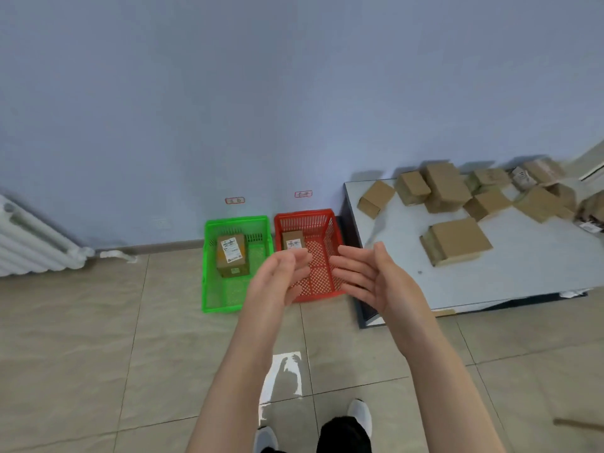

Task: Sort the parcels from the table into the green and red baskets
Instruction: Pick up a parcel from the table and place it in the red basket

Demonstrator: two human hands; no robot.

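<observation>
A pale blue wall (pixel 228 93) fills the upper half of the scene, above a floor of beige tiles (pixel 81 338). At right stands a grey table (pixel 523 273), its far side crowded with a heap of brown cardboard parcels (pixel 457 188); one larger flat parcel (pixel 456 240) lies apart, nearer the table's front edge. A white radiator (pixel 29 240) is fixed at far left. On the floor against the wall, just left of the table, sit two mesh baskets side by side. The green basket (pixel 209 273), on the left, holds one upright parcel (pixel 231 255) bearing a white shipping label with print too small to read. The red basket (pixel 327 220), beside the table, holds a smaller labelled parcel (pixel 293 240) at its far end, its text likewise illegible. Above each basket a small red-bordered tag (pixel 234 200) (pixel 303 193) is stuck to the wall; the writing on both is blurred. In the foreground the person's left hand (pixel 277 276) and right hand (pixel 362 276) hover over the red basket, palms facing each other, fingers spread and empty, gripping nothing. White shoes (pixel 359 416) show at the bottom edge.
</observation>
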